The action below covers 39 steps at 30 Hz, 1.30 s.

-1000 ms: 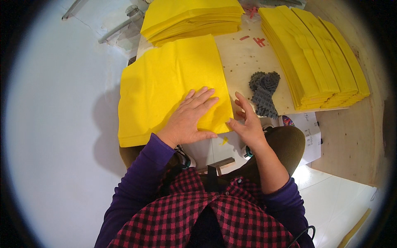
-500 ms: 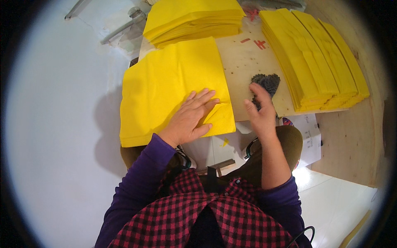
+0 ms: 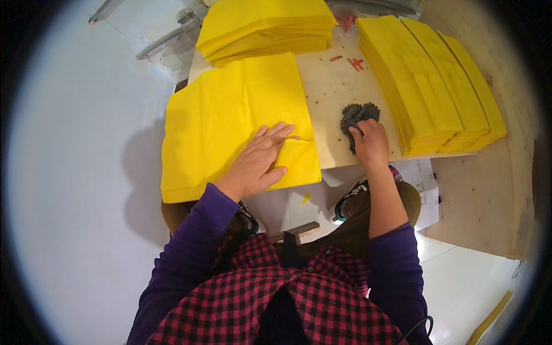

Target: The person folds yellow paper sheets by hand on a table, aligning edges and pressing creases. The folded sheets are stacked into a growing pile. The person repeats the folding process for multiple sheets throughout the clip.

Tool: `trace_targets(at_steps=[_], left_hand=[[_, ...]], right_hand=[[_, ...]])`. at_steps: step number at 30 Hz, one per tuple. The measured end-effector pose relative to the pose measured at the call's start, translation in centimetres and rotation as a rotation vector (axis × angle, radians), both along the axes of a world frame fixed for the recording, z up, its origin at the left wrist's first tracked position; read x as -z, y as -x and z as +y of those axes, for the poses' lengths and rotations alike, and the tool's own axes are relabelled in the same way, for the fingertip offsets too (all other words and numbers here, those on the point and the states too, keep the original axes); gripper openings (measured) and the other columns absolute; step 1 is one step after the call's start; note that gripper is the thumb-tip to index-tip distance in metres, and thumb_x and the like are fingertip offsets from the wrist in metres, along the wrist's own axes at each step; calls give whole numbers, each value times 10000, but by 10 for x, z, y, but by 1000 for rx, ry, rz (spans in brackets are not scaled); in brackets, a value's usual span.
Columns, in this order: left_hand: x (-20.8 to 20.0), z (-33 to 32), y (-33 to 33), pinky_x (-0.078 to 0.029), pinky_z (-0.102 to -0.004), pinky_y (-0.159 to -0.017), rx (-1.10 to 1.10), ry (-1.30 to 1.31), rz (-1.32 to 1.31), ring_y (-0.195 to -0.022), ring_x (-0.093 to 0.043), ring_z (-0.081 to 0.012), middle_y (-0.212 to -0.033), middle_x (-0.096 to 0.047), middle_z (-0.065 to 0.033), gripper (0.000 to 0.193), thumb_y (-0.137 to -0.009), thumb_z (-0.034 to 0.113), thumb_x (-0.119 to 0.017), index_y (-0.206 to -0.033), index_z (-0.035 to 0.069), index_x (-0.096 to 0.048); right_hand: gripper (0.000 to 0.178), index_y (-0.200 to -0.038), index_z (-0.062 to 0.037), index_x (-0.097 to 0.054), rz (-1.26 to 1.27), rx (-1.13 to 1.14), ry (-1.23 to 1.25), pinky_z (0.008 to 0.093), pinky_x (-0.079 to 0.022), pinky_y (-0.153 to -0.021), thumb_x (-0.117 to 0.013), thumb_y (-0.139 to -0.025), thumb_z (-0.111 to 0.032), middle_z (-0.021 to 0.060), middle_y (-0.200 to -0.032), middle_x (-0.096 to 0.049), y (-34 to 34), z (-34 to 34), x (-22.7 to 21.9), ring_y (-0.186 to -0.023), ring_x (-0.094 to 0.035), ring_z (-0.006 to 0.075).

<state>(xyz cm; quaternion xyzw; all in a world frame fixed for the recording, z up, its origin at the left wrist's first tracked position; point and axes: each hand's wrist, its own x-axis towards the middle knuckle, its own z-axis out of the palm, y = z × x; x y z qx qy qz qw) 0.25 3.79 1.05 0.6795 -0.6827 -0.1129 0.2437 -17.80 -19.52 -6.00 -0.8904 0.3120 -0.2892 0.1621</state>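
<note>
A stack of yellow felt-like sheets [image 3: 230, 103] lies in front of me on the board. My left hand [image 3: 256, 164] rests flat on the top sheet, fingers stretched out. Beside its thumb, the near right corner of that sheet is folded over into a flap [image 3: 299, 164]. To the right, my right hand [image 3: 372, 145] has its fingertips closed on a crumpled dark grey cloth [image 3: 357, 115] with ruffled edges, which lies on the bare wood. Part of the cloth is hidden by the fingers.
Another yellow stack [image 3: 264, 29] stands at the far side. Several narrow yellow piles [image 3: 428, 86] lie side by side on the right of the wooden board [image 3: 330, 86]. Red marks [image 3: 355, 64] show on the board. Below it are my shoes and a small wooden piece [image 3: 296, 232].
My right hand has come down onto the grey cloth and its fingers have closed on it. The left hand stays on the yellow sheet. The view has shifted slightly.
</note>
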Motion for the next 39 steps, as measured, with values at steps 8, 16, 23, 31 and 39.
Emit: trace_targets(at_steps=[8, 16, 23, 31, 39], left_hand=[[3, 1, -3, -174, -516, -1164, -5, -18, -4, -1424, -282, -358, -1527, -336, -135, 572, -869, 311, -499, -1360, 21, -455], [7, 1, -5, -170, -530, -1160, 5, -1, 19, -1421, -283, -364, -1526, -338, -131, 579, -899, 359, -463, -1391, 55, -444], [6, 1, -6, -164, -523, -1163, 8, -21, 24, -1423, -279, -363, -1521, -344, -144, 570, -903, 361, -463, -1387, 59, -451], [7, 1, -7, -163, -517, -1164, 14, -14, 16, -1424, -280, -363, -1517, -348, -145, 569, -901, 355, -466, -1389, 62, -450], [5, 1, -5, -163, -515, -1163, 11, -3, 9, -1427, -278, -362, -1520, -345, -152, 542, -920, 363, -463, -1333, 12, -472]], right_hand=[[195, -875, -53, -685, -173, 80, 6, 447, -447, -828, -636, -894, -241, 135, -863, -628, -11, 1, -9, -881, -568, 361], [197, -889, -64, -679, -213, -535, -732, 304, -450, -760, -775, -718, -48, 26, -900, -596, 10, 30, -43, -826, -548, 177], [225, -909, -63, -661, -125, -770, -831, 234, -433, -664, -773, -728, 9, -2, -827, -532, 0, 49, -40, -739, -496, 103], [171, -914, -38, -675, -108, -768, -1070, 207, -415, -617, -757, -771, 8, -38, -770, -503, -1, 48, -37, -695, -465, 62], [81, -860, -28, -677, -106, -694, -1038, 223, -418, -599, -735, -803, -18, -25, -710, -539, -9, 54, -32, -661, -484, 68]])
